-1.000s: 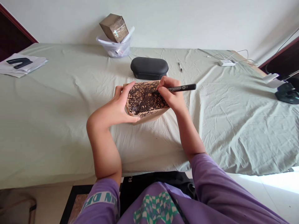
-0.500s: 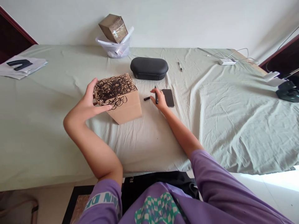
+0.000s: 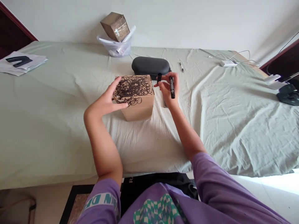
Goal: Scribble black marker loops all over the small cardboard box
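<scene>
A cardboard box (image 3: 137, 105) with black scribbles over its top stands on the sheet-covered table. My left hand (image 3: 107, 101) grips its left side, thumb on the front and fingers along the top edge. Just right of the box, my right hand (image 3: 167, 90) is closed on a black marker (image 3: 172, 87) and also pinches the marker's cap (image 3: 159, 77) between its fingertips. A dark phone lies mostly hidden under that hand.
A black oval case (image 3: 150, 66) lies behind the box. A plastic tub (image 3: 114, 48) holding a taped box stands at the back. A stapler on papers (image 3: 20, 60) is far left; a charger (image 3: 227, 63), a pen (image 3: 181, 66) and a mouse (image 3: 288, 95) are at right.
My right hand has picked up the marker and its cap from the table beside the phone. My left hand has moved the box to the right, toward the middle.
</scene>
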Demonstrator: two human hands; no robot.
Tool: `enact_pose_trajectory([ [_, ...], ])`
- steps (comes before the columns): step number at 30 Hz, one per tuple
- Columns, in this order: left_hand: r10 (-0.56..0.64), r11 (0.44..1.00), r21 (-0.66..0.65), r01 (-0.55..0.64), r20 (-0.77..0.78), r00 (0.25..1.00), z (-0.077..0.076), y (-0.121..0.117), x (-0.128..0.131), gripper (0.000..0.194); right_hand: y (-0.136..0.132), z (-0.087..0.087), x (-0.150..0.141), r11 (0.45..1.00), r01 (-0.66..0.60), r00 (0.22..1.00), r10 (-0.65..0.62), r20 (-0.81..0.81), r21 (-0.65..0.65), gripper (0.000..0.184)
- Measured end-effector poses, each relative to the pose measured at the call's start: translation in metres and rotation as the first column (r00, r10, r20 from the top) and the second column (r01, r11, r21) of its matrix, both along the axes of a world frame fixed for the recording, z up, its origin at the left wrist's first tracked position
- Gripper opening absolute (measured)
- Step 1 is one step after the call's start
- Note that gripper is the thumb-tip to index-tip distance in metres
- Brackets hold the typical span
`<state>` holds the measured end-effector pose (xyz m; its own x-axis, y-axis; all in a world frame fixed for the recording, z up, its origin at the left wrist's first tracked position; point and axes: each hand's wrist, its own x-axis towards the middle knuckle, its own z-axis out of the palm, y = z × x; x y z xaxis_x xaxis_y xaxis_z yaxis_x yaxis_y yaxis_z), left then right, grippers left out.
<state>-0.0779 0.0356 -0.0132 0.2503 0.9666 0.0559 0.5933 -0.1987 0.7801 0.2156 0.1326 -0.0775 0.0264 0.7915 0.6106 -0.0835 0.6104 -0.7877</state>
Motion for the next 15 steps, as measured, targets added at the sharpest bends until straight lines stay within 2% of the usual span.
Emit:
enact_pose_trajectory([
  [2,-0.013,0.998,0.053,0.015,-0.048,0.999,0.005,0.000,0.009,0.133,-0.023,0.024,0.004,0.992,0.034,0.999,-0.034,0.001,0.126,0.044],
  [4,0.015,0.967,0.255,0.001,-0.060,0.998,0.013,-0.005,0.020,0.132,-0.048,0.042,0.003,0.979,0.053,0.997,-0.063,0.043,0.195,0.038],
  [5,0.031,0.923,0.386,-0.010,-0.049,0.998,0.018,-0.009,0.026,0.124,-0.060,0.048,0.000,0.974,0.053,0.995,-0.070,0.072,0.222,0.034],
  [7,0.033,0.798,0.602,-0.026,0.000,0.999,0.027,-0.017,0.040,0.093,-0.078,0.053,-0.008,0.962,0.040,0.986,-0.081,0.143,0.272,0.027],
  [9,0.020,0.712,0.702,-0.009,-0.008,1.000,0.031,-0.022,0.055,0.059,-0.088,0.050,-0.019,0.937,0.029,0.974,-0.105,0.201,0.348,0.020],
  [10,-0.016,0.647,0.762,0.004,0.007,1.000,0.032,-0.024,0.062,0.046,-0.091,0.048,-0.023,0.919,0.032,0.970,-0.123,0.210,0.393,0.017],
  [11,-0.042,0.609,0.793,0.015,0.013,0.999,0.031,-0.024,0.068,0.033,-0.091,0.046,-0.027,0.900,0.040,0.969,-0.140,0.202,0.434,0.014],
  [13,-0.092,0.546,0.837,0.025,0.031,0.995,0.029,-0.024,0.075,0.019,-0.092,0.044,-0.029,0.876,0.054,0.978,-0.144,0.151,0.479,0.015],
  [15,-0.099,0.521,0.853,0.025,0.030,0.995,0.027,-0.023,0.075,0.020,-0.095,0.048,-0.025,0.889,0.039,0.991,-0.093,0.097,0.457,0.022],
])
